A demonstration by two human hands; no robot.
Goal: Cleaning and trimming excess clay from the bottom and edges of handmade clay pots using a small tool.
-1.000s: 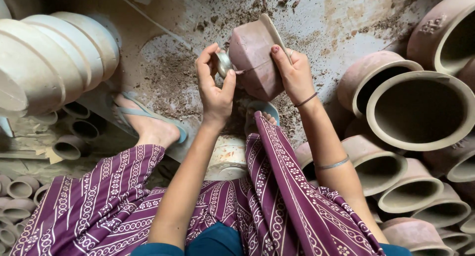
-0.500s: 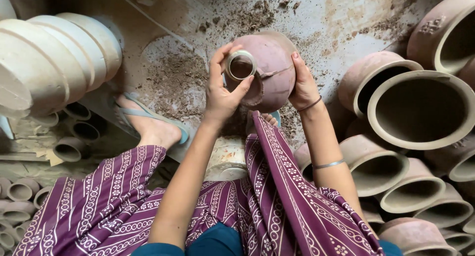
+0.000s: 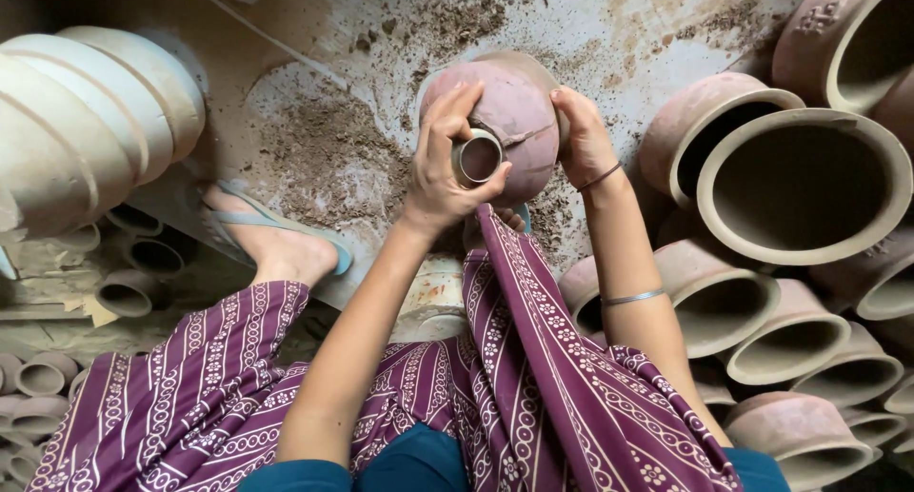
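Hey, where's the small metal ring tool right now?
In the head view, the small metal ring tool sits upper centre, pinched in the left hand against the reddish clay pot that the right hand steadies.

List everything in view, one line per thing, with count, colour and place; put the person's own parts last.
held clay pot: one, reddish-brown, top centre, between both hands.
small metal ring tool: one, grey, pressed against the held clay pot.
large clay pots: several, pinkish-tan, lying on their sides along the right edge, mouths open towards the camera.
pale stacked bowls: a nested stack, off-white, upper left.
small clay cups: several, brown-grey, lower left.
loose clay crumbs: a scatter, brown, on the grey floor.
sandal: one, light blue, on the foot at left.
patterned garment: one, purple with white print, over the lap.
bangle: one, silver, right forearm.
left hand: holds the ring tool.
right hand: steadies the pot's side.
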